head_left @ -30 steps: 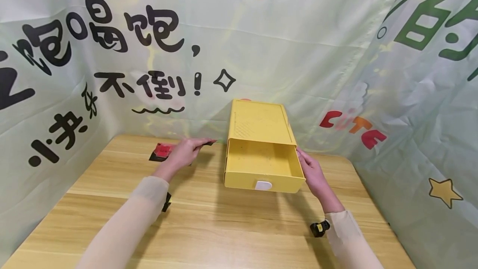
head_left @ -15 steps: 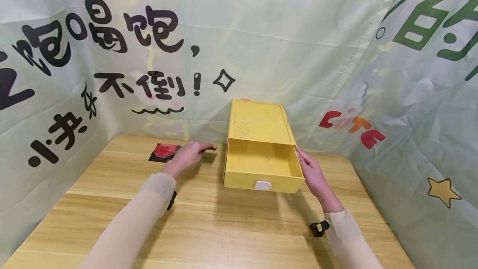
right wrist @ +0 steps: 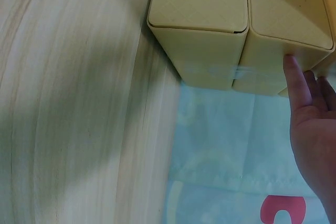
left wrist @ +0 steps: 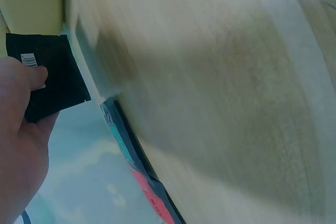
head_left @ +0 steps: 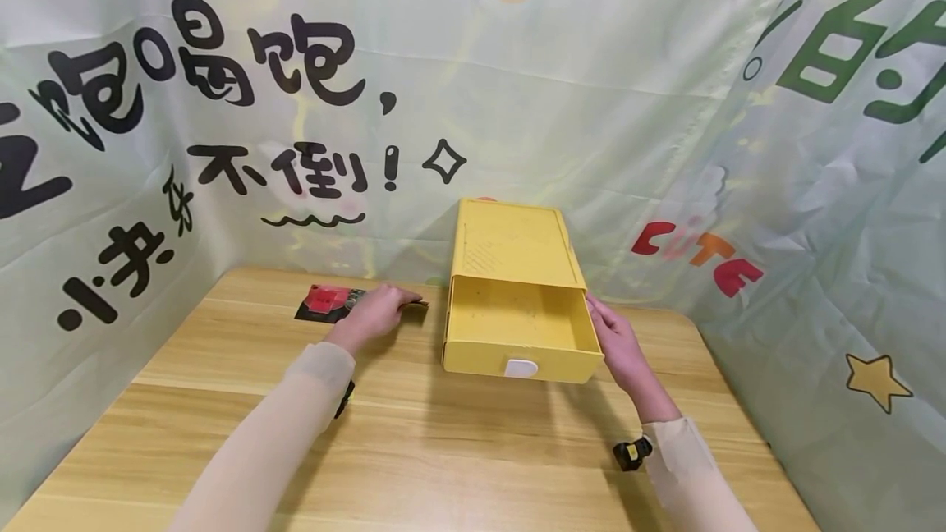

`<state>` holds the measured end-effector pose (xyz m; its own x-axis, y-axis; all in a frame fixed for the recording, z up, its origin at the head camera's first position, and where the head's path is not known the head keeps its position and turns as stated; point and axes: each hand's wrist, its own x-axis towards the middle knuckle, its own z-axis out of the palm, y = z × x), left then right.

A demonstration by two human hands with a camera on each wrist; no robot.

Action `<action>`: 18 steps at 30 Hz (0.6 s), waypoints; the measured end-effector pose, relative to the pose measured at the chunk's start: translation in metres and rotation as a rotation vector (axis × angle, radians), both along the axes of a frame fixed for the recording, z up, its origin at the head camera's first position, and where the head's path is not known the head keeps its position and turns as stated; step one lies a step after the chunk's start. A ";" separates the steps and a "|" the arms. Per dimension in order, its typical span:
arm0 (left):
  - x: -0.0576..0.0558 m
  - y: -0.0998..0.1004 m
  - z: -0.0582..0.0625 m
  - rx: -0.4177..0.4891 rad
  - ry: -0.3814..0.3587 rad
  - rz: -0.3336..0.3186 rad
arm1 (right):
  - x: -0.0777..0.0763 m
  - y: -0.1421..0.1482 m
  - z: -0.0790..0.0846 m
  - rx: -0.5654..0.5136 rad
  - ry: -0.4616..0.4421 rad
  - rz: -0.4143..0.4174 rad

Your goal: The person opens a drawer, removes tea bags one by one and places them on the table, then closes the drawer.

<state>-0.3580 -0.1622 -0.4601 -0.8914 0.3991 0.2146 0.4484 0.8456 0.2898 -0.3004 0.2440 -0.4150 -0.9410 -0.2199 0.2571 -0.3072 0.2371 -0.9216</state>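
Note:
My left hand [head_left: 375,314] pinches a small black sachet [left wrist: 58,77] by its edge, the thumb lying over a white barcode label. It is held above the table, left of a yellow drawer box [head_left: 517,245]. The box's top drawer [head_left: 521,314] is pulled out, showing a bare floor and a white tab handle [head_left: 521,368]. At the box's right side, my right hand [head_left: 619,343] touches the wall with extended fingers [right wrist: 299,85]. A black packet with a red front [head_left: 325,300] lies on the table behind the left hand, partly covered by it.
The right wrist view shows yellow drawer units [right wrist: 199,3] stacked against one another. Behind the wooden table [head_left: 458,466] hangs a pale printed cloth [head_left: 591,105], close to the box, with more cloth along both sides.
My left hand has come slightly lower and nearer with the sachet, leaving more of the red-fronted packet uncovered. The right hand and the drawer box have stayed put.

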 end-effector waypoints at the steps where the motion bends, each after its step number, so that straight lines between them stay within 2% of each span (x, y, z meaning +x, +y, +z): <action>1: 0.000 0.000 0.000 -0.004 -0.006 0.004 | 0.000 0.000 0.000 -0.003 0.001 -0.001; 12: 0.002 -0.002 -0.005 -0.076 -0.002 -0.054 | 0.002 -0.001 0.002 -0.002 -0.008 0.000; 18: 0.003 -0.001 -0.008 -0.135 -0.081 -0.031 | 0.002 -0.001 0.003 -0.012 -0.004 0.014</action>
<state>-0.3547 -0.1632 -0.4684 -0.8904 0.4472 0.0853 0.4548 0.8654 0.2103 -0.2982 0.2429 -0.4123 -0.9388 -0.2304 0.2562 -0.3070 0.2218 -0.9255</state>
